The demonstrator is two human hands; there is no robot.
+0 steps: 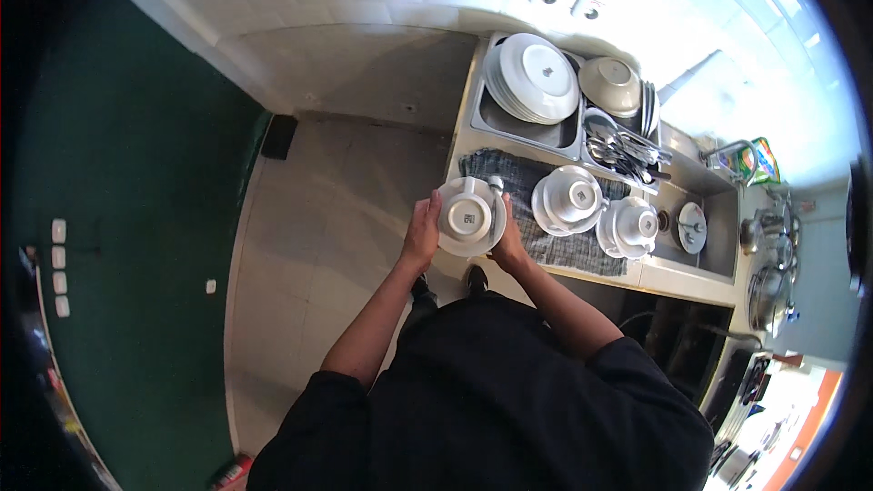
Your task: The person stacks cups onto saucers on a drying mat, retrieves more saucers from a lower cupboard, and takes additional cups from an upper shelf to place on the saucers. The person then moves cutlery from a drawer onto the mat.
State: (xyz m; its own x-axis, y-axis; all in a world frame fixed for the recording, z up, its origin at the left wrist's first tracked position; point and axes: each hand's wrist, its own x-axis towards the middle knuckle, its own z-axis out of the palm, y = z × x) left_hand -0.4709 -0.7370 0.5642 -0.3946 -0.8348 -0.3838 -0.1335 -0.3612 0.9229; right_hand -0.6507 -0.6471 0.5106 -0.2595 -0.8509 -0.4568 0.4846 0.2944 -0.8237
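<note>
Between my two hands, at the counter's left front edge, is a white saucer [488, 238] with an upturned white cup [468, 216] on it. A spoon [496, 191] lies along the right side of the cup. My left hand [423, 233] grips the saucer's left rim. My right hand [509, 238] closes on its right rim, fingers partly hidden. To the right, on a dark checked towel [518, 173], sit an upturned cup [575, 193] on a saucer [543, 209] and another upturned cup [637, 221] on its saucer [607, 235].
Behind the towel, a steel basin [514, 130] holds stacked white plates [543, 73]. Beside it are a bowl [611, 86] and a tray of cutlery [626, 145]. Rightward is a sink [718, 259] with a small plate [692, 227], then steel pots [771, 295]. A green wall [136, 245] stands left.
</note>
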